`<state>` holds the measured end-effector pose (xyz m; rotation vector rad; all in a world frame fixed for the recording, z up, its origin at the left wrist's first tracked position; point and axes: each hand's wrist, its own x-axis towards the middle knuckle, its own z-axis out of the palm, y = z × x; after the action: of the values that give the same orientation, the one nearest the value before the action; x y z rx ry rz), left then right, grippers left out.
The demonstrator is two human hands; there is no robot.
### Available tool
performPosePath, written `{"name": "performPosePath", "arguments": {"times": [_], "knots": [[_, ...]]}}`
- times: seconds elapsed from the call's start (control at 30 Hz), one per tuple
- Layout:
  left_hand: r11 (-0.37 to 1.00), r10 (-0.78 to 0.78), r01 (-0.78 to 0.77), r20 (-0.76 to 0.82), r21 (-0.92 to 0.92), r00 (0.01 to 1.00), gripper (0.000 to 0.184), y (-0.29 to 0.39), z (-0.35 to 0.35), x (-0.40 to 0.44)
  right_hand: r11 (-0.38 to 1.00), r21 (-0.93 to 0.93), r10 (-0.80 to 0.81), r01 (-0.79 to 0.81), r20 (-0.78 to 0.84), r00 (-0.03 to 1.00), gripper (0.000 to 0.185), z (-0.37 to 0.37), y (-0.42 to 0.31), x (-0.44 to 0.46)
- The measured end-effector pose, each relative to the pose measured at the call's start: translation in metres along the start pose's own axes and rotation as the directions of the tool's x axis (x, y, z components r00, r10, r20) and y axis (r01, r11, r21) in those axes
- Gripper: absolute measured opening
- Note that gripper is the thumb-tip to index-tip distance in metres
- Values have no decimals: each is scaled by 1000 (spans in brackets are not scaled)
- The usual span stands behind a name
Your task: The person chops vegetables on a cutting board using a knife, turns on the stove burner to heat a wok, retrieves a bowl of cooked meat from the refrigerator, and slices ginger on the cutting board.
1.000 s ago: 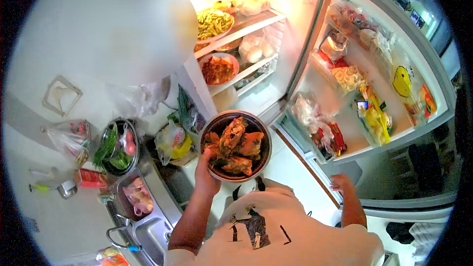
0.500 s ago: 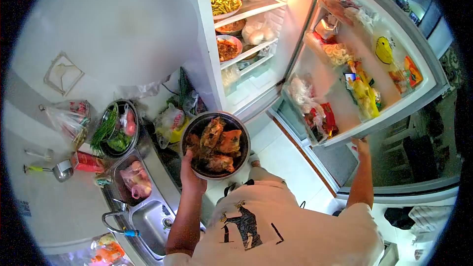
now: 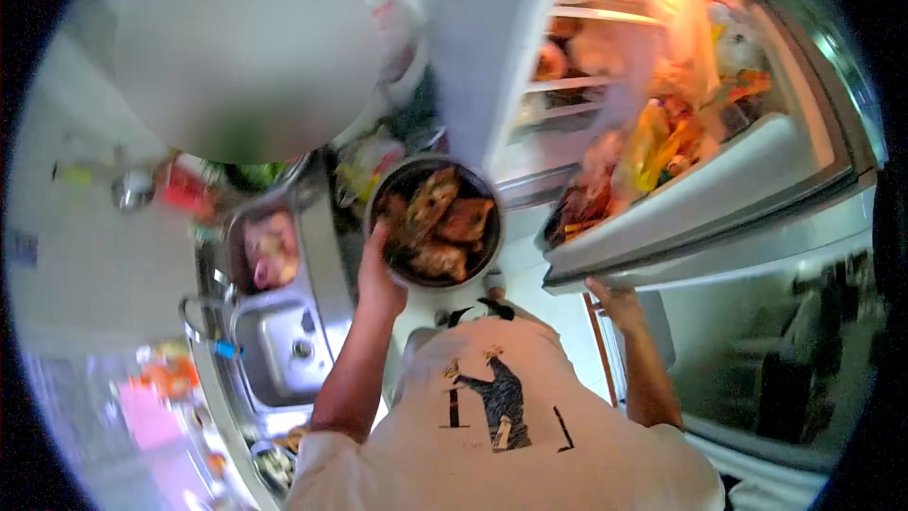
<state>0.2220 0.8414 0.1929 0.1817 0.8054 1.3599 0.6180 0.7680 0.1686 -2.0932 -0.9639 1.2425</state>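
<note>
– Left fingers [image 3: 380, 233]?
– Grasping the bowl [image 3: 499, 227], thumb at its rim; food chunks [image 3: 443, 213] inside, just right of the thumb.
– Right fingers [image 3: 598, 290]?
– Touching the fridge door [image 3: 700, 189], lower edge; can't tell if they're gripping it.
– Around them?
– Sink [image 3: 274, 341] left of the left fingers, blurry pink stuff [image 3: 270, 244] in its far basin. Lit fridge [image 3: 478, 47] beyond the right fingers, farther off.
</note>
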Motion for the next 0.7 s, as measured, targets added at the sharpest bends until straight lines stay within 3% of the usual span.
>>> {"name": "performPosePath", "arguments": {"times": [0.03,0.07,0.27,0.33,0.4,0.53,0.6,0.7], "knots": [[999,13,-11,59,-36,998,54,2,4,-5,999,28,36,-37,52,998,54,15,-8,14],[995,100,-101,48,26,994,59,-2,-1,-3,996,84,24,-34,122,992,57,26,-27,18],[954,294,-295,-25,-51,956,63,9,0,-41,996,71,21,-44,288,958,82,94,-104,82],[928,348,-353,-62,-121,935,65,5,-18,-49,994,94,32,-62,287,957,78,112,-124,104],[892,427,-446,-184,-78,886,67,4,-25,-61,995,76,29,-59,347,937,72,120,-140,129],[808,543,-584,-278,-84,792,68,-1,-31,-85,987,108,55,-121,481,875,63,132,-170,179],[776,545,-627,-425,-71,723,71,0,-21,-96,985,59,102,-162,553,827,63,132,-176,186],[695,547,-695,-493,-182,676,73,-4,-15,-106,972,15,178,-233,602,778,62,135,-189,179]]}}
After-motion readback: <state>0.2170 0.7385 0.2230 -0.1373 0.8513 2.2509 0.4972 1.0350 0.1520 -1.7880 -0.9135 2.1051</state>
